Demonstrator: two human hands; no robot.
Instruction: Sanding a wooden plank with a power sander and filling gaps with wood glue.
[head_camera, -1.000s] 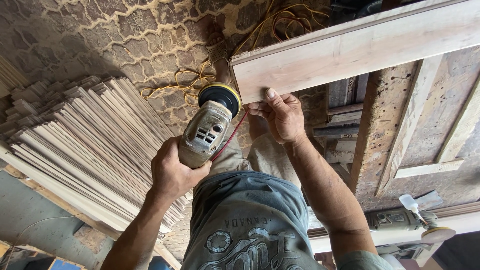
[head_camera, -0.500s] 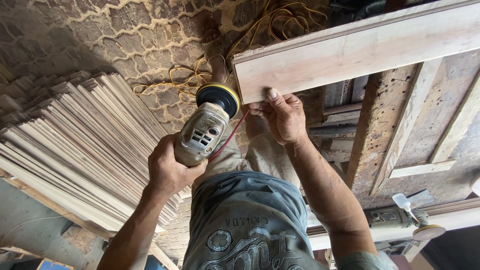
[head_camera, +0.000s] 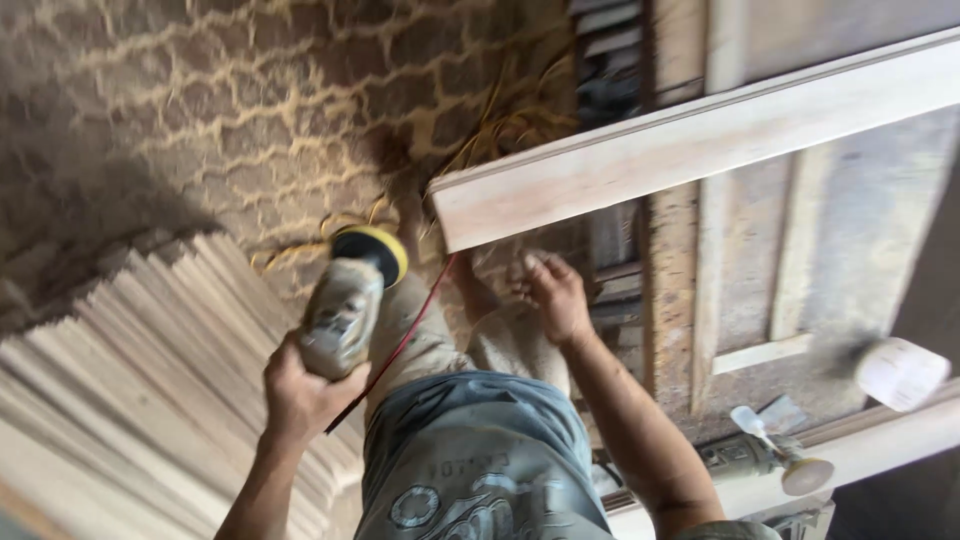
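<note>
Head view: a sander gripped, a board end just let go.
Left hand (head_camera: 300, 395) closes around the grey disc sander (head_camera: 345, 305), yellow-rimmed pad up. Right hand (head_camera: 552, 295) hangs open just below the pale board (head_camera: 690, 150); I judge sanding is paused, and resuming calls for steadying that end. No labels readable; beyond, a white bottle (head_camera: 900, 372).
</note>
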